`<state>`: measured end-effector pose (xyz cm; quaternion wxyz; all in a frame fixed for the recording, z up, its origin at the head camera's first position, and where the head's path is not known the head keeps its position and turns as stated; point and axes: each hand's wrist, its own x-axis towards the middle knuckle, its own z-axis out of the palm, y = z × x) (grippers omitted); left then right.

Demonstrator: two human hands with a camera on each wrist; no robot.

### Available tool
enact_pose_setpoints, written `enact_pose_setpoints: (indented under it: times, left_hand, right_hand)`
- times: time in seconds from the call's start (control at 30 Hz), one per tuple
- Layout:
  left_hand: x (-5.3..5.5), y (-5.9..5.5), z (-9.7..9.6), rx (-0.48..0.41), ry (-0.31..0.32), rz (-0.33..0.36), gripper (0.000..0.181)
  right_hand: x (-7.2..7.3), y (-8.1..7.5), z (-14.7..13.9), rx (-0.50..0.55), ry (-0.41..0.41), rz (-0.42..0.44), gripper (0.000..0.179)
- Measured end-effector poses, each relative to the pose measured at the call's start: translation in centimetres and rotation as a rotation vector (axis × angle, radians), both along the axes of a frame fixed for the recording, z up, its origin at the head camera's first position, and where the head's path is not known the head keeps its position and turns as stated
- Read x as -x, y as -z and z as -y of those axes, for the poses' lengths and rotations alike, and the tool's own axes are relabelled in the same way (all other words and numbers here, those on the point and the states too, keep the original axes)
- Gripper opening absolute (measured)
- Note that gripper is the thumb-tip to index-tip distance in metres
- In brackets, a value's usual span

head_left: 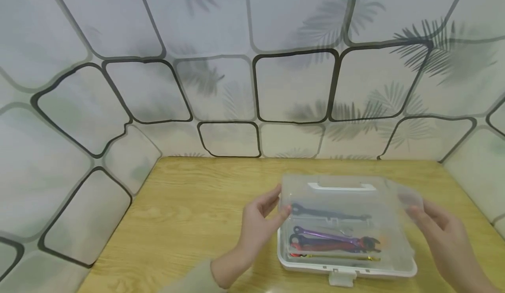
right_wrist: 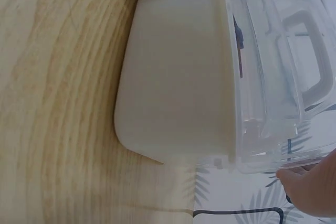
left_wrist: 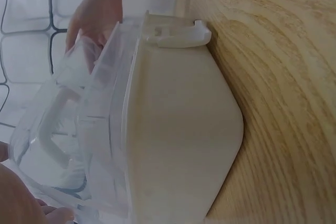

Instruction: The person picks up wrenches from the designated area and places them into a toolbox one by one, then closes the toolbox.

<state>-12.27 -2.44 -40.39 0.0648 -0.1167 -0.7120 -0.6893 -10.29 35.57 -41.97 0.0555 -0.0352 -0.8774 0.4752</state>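
Observation:
A clear plastic lid (head_left: 301, 190) with a white handle (head_left: 341, 187) stands tilted up over a white toolbox (left_wrist: 181, 108). At its left edge, my left hand (head_left: 255, 223) pinches the lid, thumb on the near face and fingers behind. My right hand (head_left: 449, 236) grips the lid's right corner the same way. Through the clear plastic show a purple wrench (head_left: 327, 232), a yellow wrench (head_left: 339, 258), a dark wrench (head_left: 331, 213) and some red and dark tools. The front latch (head_left: 342, 278) hangs outward, undone.
The toolbox sits on a wood-grain table (head_left: 197, 205), toward its right side. A patterned wall (head_left: 221, 87) closes off the back, and similar walls stand to the left and right.

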Motion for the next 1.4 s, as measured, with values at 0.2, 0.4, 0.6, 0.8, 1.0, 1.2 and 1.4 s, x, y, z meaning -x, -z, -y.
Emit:
enact_pose_setpoints:
  times: [0.2, 0.4, 0.6, 0.8, 1.0, 1.2, 1.4]
  left_hand:
    - [-0.7, 0.4, -0.1, 0.012, -0.005, -0.004, 0.055]
    - [-1.6, 1.1, -0.2, 0.040, -0.017, -0.009, 0.059]
    - [-2.4, 2.0, -0.2, 0.040, -0.019, -0.082, 0.061]
    - [-3.0, 3.0, 0.0, 0.079, -0.005, -0.181, 0.066]
    - [-3.4, 4.5, 0.3, 0.158, -0.006, -0.347, 0.072]
    - [-4.0, 5.7, 0.6, 0.246, -0.030, -0.409, 0.074]
    - [-4.3, 6.6, 1.0, 0.315, -0.042, -0.462, 0.076]
  right_hand:
    - [-0.6, 0.8, -0.2, 0.014, 0.032, 0.020, 0.060]
    - [-1.3, 1.5, 0.0, 0.037, 0.068, 0.032, 0.061]
    - [-1.8, 2.0, -0.2, 0.045, 0.083, 0.030, 0.047]
    - [-2.4, 3.0, -0.1, 0.063, 0.100, -0.050, 0.052]
    - [-3.0, 3.7, 0.3, 0.187, 0.097, -0.064, 0.058]
    - [-3.5, 4.9, 0.3, 0.370, 0.012, -0.148, 0.064]
    - [-3.9, 5.9, 0.2, 0.518, -0.094, -0.206, 0.069]
